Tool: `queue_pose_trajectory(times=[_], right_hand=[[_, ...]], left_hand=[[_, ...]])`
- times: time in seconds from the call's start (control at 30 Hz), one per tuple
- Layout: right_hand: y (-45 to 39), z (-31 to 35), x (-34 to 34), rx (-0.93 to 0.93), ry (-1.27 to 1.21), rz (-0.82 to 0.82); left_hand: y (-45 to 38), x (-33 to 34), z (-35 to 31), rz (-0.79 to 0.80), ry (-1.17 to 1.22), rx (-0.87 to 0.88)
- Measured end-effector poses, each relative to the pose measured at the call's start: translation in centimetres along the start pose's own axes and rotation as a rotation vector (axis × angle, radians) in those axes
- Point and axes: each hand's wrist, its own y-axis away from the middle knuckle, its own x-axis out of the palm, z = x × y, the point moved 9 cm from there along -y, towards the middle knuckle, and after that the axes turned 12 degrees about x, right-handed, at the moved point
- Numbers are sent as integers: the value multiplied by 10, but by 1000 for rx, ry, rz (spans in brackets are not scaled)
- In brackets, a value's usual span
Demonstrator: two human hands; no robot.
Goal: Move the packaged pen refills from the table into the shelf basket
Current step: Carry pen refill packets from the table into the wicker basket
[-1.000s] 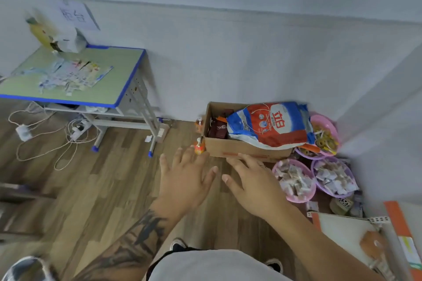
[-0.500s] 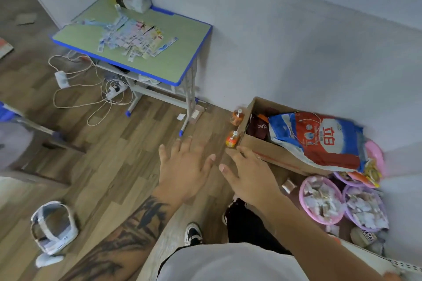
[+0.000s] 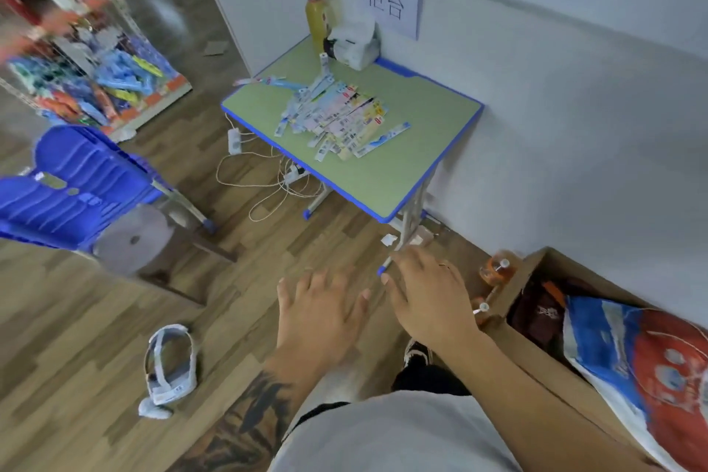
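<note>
A loose pile of packaged pen refills [image 3: 337, 119], long flat colourful packets, lies on the green table [image 3: 387, 172] with blue edging, against the white wall. A wire shelf [image 3: 84, 61] with a basket of colourful packets stands blurred at the far left. My left hand [image 3: 314, 318] and my right hand [image 3: 429, 295] hover side by side over the wooden floor, well short of the table. Both are flat, fingers spread, holding nothing.
A yellow bottle [image 3: 318, 19] and a tissue pack [image 3: 356, 46] stand at the table's back. Cables and a power strip [image 3: 268, 180] lie under it. A blue chair [image 3: 76, 184] stands at the left, a headset [image 3: 168, 368] lies on the floor, a cardboard box [image 3: 532, 349] sits at the right.
The view has swung left: the table now sits nearer the centre and the shelf has come into sight. Both hands stay open and empty in front of me.
</note>
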Motion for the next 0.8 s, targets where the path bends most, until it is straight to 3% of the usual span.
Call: queue_pose_trajectory(times=[0.27,0.47,0.63,0.8], right_hand=[[-94,-4,-20,-54,32,-75],[-143,-4,-8,-4,46,-49],[-195,-10,-2,154,57,-19],[-246,3,-3,311,90,-70]], left_hand=[[-80,-29,0,-92,45,-114],[-138,-29,24,-35,59,-131],[-215,-30,46,37,55,4],[-304,-46,70,126,-153,214]])
